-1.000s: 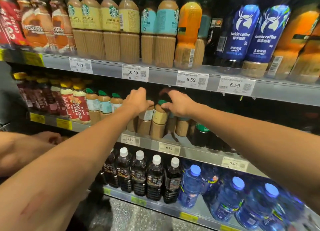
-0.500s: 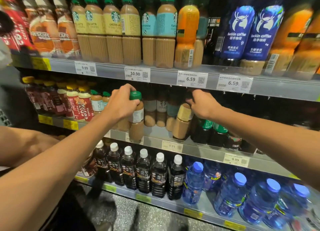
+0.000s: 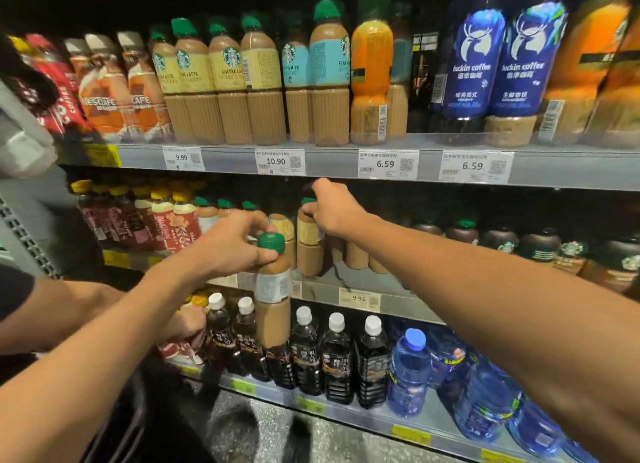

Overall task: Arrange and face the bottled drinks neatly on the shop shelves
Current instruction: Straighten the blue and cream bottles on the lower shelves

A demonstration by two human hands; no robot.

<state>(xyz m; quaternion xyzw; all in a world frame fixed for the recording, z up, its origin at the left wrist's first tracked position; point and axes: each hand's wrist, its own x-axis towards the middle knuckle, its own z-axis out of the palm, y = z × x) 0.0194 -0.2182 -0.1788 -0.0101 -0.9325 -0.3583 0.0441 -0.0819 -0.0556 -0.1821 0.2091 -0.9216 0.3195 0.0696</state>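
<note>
My left hand [image 3: 239, 244] pinches the neck of a green-capped coffee bottle [image 3: 273, 289], fingers closed just under the cap. It hangs upright, long axis vertical, out in front of the middle shelf [image 3: 360, 289] and below its lip. My right hand [image 3: 334, 211] is up on that shelf, fingers closed around the top of a yellow-labelled bottle [image 3: 309, 234], which tilts a little. The gap left of that bottle looks like the slot, I judge: up and back from my left hand. Tight headroom under the shelf above; neighbours stand close.
</note>
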